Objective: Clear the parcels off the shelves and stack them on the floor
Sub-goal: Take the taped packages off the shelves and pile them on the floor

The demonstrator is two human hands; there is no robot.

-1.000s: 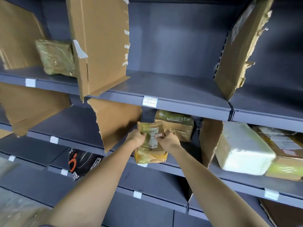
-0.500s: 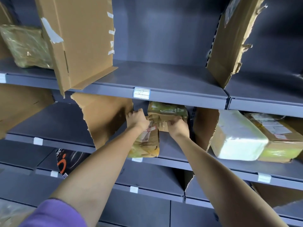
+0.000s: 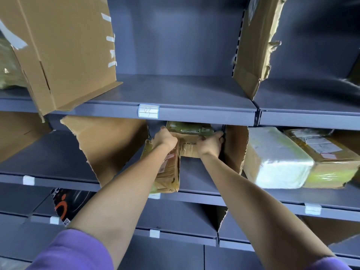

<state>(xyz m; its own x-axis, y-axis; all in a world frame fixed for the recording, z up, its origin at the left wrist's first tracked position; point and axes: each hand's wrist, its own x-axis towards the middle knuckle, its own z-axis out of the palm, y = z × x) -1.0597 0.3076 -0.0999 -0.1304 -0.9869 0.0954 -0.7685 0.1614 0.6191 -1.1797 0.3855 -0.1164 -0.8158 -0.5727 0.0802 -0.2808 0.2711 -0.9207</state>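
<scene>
On the middle shelf [image 3: 196, 178] a brown taped parcel [image 3: 190, 148] lies at the back with a greenish-wrapped top [image 3: 191, 127]. My left hand [image 3: 164, 138] grips its left end and my right hand [image 3: 211, 144] grips its right end. A smaller brown parcel with a label [image 3: 168, 172] stands on end at the shelf's front edge, right under my left wrist. I cannot tell whether my left hand also holds it.
Torn cardboard dividers [image 3: 111, 145] [image 3: 233, 149] flank this bay. To the right lie a white-wrapped parcel [image 3: 276, 158] and a brown labelled parcel [image 3: 327, 156]. A wrapped parcel [image 3: 9, 71] sits upper left and a black box [image 3: 66, 205] on the lower shelf.
Both hands held the small labelled parcel a second ago. They have since reached deeper to the back parcel, the right first, and the small parcel now stands by my left wrist.
</scene>
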